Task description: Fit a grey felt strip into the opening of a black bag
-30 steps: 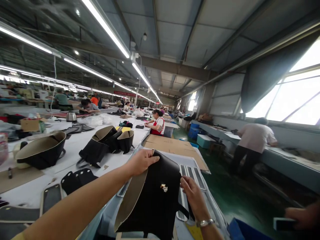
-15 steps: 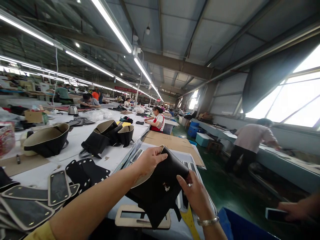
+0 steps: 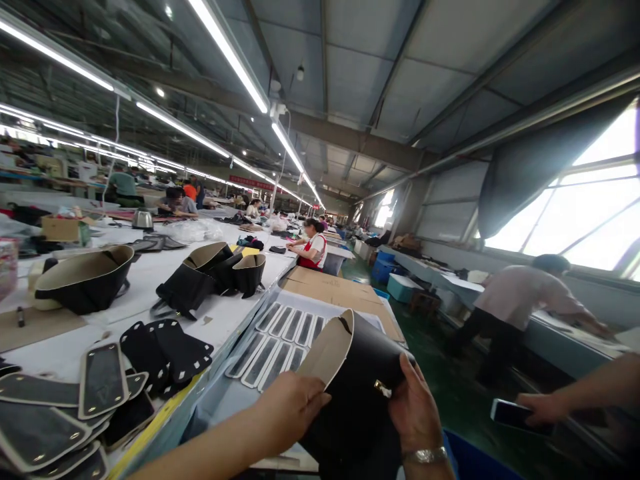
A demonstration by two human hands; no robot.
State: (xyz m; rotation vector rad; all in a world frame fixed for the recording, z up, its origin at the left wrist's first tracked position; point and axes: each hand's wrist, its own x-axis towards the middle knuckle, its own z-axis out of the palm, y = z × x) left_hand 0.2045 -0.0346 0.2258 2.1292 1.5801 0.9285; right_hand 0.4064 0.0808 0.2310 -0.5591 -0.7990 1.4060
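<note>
Left hand (image 3: 293,408) pinches the cream-lined edge of the curled black leather panel (image 3: 357,373), right hand (image 3: 415,413) wraps its outer face beside the gold clasp (image 3: 383,389), above the near table (image 3: 225,400) end; an even, two-sided grip seems best against creasing.

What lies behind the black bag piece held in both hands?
Behind the bag piece, rows of black strips lie on the table, with cardboard sheets beyond. Whatever is directly under it is hidden.

Bag factory floor: long worktables (image 3: 150,293), cut leather panels (image 3: 165,350), workers.
</note>
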